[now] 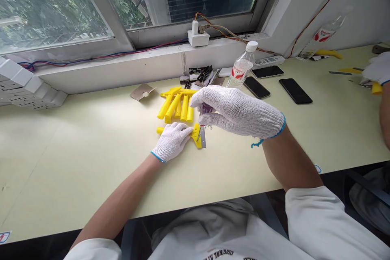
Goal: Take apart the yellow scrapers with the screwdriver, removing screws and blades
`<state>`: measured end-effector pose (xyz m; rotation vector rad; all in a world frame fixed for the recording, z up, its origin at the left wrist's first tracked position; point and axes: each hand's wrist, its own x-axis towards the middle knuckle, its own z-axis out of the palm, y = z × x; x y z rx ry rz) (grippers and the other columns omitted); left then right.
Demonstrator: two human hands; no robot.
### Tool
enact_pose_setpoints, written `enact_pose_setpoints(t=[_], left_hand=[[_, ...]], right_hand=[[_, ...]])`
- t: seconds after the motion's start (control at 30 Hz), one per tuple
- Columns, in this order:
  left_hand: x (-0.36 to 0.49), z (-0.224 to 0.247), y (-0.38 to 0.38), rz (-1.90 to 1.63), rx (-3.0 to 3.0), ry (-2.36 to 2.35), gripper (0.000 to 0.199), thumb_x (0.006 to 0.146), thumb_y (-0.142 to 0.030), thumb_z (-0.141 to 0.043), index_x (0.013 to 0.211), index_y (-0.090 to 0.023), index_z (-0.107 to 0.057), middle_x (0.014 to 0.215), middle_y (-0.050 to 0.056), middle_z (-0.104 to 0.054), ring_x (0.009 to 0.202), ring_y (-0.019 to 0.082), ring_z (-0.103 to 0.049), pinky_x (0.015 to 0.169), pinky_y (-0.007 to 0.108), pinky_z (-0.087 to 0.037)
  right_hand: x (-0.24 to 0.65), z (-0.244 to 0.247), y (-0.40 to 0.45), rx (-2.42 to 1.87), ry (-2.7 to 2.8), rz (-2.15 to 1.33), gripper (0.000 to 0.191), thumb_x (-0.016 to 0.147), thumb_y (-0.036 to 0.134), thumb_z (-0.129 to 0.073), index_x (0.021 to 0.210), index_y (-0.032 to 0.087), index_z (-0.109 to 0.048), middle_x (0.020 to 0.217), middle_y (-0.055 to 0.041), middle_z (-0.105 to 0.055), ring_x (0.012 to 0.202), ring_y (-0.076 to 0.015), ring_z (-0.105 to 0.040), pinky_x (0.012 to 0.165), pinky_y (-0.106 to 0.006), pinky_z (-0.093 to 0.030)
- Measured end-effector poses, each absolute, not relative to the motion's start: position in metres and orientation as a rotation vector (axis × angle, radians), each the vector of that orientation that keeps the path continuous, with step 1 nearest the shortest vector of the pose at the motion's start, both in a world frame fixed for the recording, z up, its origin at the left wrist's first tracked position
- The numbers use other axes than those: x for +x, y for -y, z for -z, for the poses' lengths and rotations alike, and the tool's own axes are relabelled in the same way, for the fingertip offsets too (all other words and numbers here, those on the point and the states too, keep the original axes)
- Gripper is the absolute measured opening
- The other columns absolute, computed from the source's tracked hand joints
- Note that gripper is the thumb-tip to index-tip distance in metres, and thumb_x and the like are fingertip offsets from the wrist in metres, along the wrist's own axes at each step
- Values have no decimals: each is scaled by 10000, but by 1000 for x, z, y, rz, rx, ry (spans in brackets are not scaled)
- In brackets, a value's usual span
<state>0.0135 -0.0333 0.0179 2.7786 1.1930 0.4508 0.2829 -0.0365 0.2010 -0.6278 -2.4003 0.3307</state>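
Observation:
My left hand (173,140), in a white knit glove, presses a yellow scraper (196,135) flat on the table, its fingers closed around the handle. A metal blade (203,138) sits along the scraper's head. My gloved right hand (234,110) grips a screwdriver (206,108) with a dark purple handle, held tilted above the scraper. The shaft reaches down to the scraper's head; whether the tip sits in a screw is too small to tell. Small screws (209,127) lie just beyond the blade. Several yellow scraper handles (178,105) are piled behind my left hand.
A water bottle (242,65) stands behind my right hand, near several dark phones (295,91). Blade packets (202,75) and a brown cardboard piece (142,92) lie toward the window. Another person's gloved hand (378,68) is at the far right. A white box (27,83) stands left.

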Motion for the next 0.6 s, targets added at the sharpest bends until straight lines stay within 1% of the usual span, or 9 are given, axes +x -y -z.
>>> enact_pose_setpoints(t=[0.23,0.33,0.6], left_hand=[[14,-19,34,-455,2787,-1188,331,1145,-316,-471,1411,-305,-668,1296,78,-737,1099,297,-633,953,506,-501],[14,-20,34,-455,2789,-1188,323,1149,-323,-470,1403,-298,-668,1298,78,-739,1107,300,-634,955,507,-503],[14,-19,34,-471,2778,-1187,318,1146,-323,-486,1411,-319,-663,1302,74,-736,1115,297,-640,966,508,-504]], right_hand=[[283,-201,35,-621,2397,-312,159,1043,133,-601,1192,187,-607,1099,-59,-733,982,-169,-700,887,-308,-569],[283,-200,34,-594,2385,-314,167,1034,122,-610,1189,184,-605,1086,-56,-730,972,-167,-700,884,-306,-574],[284,-201,35,-608,2392,-275,160,1038,122,-611,1188,179,-606,1039,-50,-712,917,-163,-681,843,-298,-569]])
